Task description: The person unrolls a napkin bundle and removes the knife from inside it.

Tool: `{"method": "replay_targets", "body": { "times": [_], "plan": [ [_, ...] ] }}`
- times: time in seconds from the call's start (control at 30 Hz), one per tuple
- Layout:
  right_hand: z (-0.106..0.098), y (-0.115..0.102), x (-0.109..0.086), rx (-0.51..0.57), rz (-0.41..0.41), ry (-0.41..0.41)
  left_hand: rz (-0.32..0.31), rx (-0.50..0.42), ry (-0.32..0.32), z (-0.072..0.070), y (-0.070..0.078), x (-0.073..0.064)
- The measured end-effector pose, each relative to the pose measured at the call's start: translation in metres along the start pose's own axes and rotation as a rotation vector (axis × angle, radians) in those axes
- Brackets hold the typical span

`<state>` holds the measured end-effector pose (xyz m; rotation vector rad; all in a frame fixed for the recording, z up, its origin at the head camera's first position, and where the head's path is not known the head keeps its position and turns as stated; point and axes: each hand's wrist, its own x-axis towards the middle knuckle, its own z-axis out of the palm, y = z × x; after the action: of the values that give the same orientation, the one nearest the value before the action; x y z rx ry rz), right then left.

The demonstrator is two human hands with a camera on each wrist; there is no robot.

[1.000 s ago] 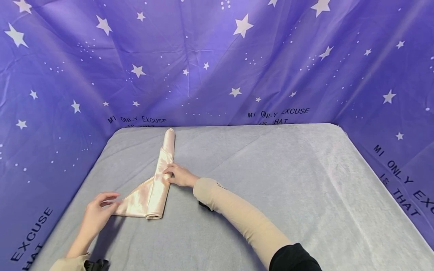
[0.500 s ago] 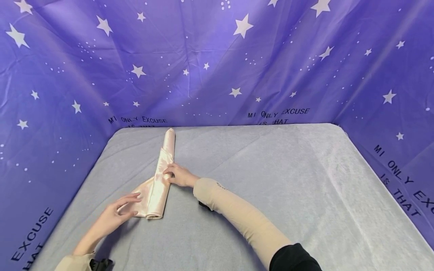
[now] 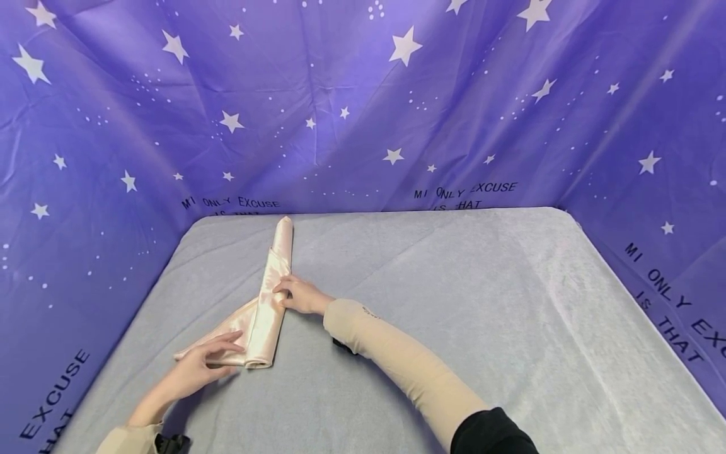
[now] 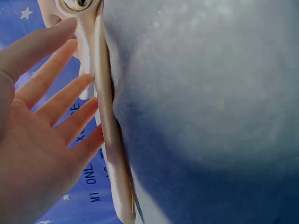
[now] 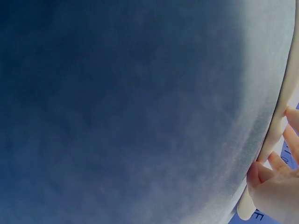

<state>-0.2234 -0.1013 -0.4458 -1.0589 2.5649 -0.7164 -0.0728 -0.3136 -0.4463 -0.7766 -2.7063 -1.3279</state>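
A shiny pale pink satin cloth [image 3: 266, 334] lies partly rolled on the left half of the table. Its long roll points away, and a flat triangular flap [image 3: 232, 325] spreads from the roll's left side. My left hand [image 3: 193, 372] is over the near part of that flap, fingers spread and thumb apart. In the left wrist view the left hand's fingertips [image 4: 96, 103] come right at the cloth's edge, and the coiled end of the roll [image 4: 79, 5] shows at the top. My right hand [image 3: 303, 295] rests its fingers on the roll's middle from the right, also seen in the right wrist view.
A grey-blue cloth covers the table [image 3: 454, 315]. Behind and on both sides hangs a purple curtain [image 3: 351, 75] with white stars and black lettering. The right forearm [image 3: 403, 359], in a beige sleeve, crosses the table's middle.
My left hand has moved right from the flap's outer corner toward the roll, then slightly nearer, baring that corner. The right hand and the roll have stayed put.
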Motion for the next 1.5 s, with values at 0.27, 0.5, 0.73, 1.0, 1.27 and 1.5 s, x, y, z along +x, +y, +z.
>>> {"method": "replay_targets", "body": {
  "times": [0.27,0.5,0.73,1.0,1.27,1.5],
  "plan": [
    [-0.002,-0.001,-0.002,0.007,-0.011,0.001,-0.054,-0.044,-0.042,0.003,-0.006,-0.001],
    [-0.001,0.000,-0.001,0.010,-0.017,0.003,0.000,-0.001,-0.029,0.005,-0.009,0.001],
    [-0.002,-0.001,0.000,0.013,-0.002,-0.014,-0.025,-0.003,-0.041,0.006,-0.013,0.003],
    [-0.006,-0.006,0.000,-0.084,-0.029,-0.004,-0.009,0.031,-0.017,0.007,-0.012,0.004],
    [-0.010,-0.019,-0.001,-0.127,-0.056,0.024,-0.043,0.042,-0.006,0.006,-0.011,0.003],
    [-0.005,-0.030,0.000,-0.116,-0.048,0.041,-0.069,0.042,-0.023,0.006,-0.011,0.003]
  ]
}}
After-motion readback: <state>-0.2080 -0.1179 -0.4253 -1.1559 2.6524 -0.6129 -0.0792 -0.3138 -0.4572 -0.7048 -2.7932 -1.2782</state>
